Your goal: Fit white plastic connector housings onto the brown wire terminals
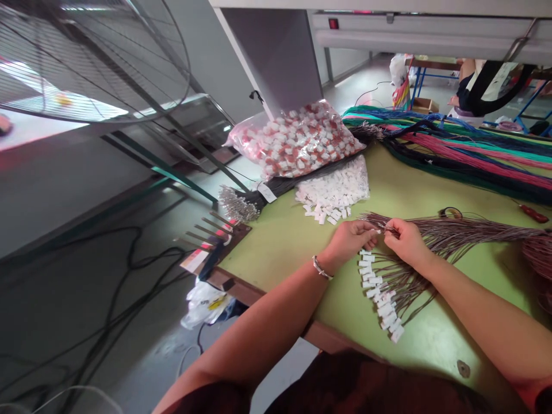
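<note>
My left hand (351, 241) is pinched on a small white connector, mostly hidden by the fingers. Close beside it, my right hand (403, 240) grips the end of a brown wire at the connector; whether the wire sits inside it I cannot tell. Under and behind both hands runs a bundle of brown wires (448, 233) across the green table. Below the hands, a row of white connectors (379, 293) on wire ends fans toward the table's front edge. Farther back, loose white connectors (330, 201) spill from a clear bag.
A large bag of white and orange parts (302, 141) lies at the back, over black wires (241, 202). Coloured wires (466, 146) stretch along the back right. A red-handled tool (533, 213) lies at right. A pronged rack (215, 233) stands at the left edge; a fan (95, 63) is upper left.
</note>
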Demonstrator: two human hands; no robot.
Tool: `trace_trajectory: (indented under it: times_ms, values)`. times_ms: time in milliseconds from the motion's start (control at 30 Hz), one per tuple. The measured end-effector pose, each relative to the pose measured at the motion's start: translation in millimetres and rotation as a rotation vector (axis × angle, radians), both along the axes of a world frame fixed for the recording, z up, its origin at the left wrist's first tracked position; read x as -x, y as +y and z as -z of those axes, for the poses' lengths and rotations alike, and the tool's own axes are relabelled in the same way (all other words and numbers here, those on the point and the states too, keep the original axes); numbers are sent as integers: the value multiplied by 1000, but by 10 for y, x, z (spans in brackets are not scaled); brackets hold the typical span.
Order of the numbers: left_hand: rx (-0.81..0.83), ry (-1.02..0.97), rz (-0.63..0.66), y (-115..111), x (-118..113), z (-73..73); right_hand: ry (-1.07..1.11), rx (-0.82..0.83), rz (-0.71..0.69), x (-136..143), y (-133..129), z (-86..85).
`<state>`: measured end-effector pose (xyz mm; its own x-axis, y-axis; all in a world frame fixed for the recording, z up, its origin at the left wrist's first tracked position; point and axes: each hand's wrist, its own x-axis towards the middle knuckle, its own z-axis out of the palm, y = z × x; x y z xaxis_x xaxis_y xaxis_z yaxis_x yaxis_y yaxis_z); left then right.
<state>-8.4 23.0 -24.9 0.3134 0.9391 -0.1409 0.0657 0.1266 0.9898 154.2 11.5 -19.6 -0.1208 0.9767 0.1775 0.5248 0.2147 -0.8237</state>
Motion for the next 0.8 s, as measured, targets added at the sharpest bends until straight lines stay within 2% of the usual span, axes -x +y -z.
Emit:
trace_trajectory:
  times_ms: [133, 433, 567, 667, 800]
  values:
    - [4, -8, 8, 3, -4, 2, -49, -11, -10, 12, -14, 30]
    - [6, 8, -79, -51, -90, -33, -69, 8, -6, 30, -7, 12]
    - [-1, -2, -8, -44, -38, -40, -38, -20, -20, 15, -9, 11]
    - [-43, 66, 52, -27, 8, -35, -36, -31, -18, 4, -15, 11]
    - [-86, 102, 73, -19, 20, -41, -46, -22, -28, 3, -21, 24]
